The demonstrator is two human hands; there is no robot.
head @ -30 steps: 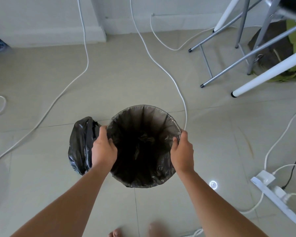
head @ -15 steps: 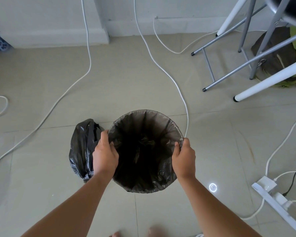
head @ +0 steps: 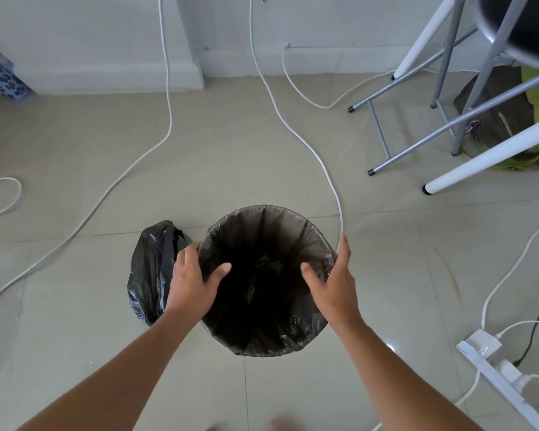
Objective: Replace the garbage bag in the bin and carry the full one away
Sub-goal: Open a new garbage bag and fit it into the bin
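Note:
A round bin (head: 263, 209) stands on the tiled floor in the middle of the view, lined with a black garbage bag (head: 280, 346) folded over its rim. A full, tied black bag (head: 151, 275) lies against the bin's left side. My left hand (head: 192, 284) straddles the left rim, fingers straight down the outside and thumb spread over the dark opening. On the right rim my right hand (head: 335, 284) sits the same way, its thumb held off the liner. Neither hand visibly clamps the plastic.
White cables (head: 311, 150) trail across the floor, one ending behind my right hand. A power strip (head: 495, 368) with plugs lies at the right. Metal stool legs (head: 417, 144), a white table leg (head: 495, 154) and a brown-green bag (head: 511, 119) fill the far right.
Both hands have loosened from gripping the rim: the thumbs have swung inward over the opening and the fingers have straightened. The camera has tilted up slightly.

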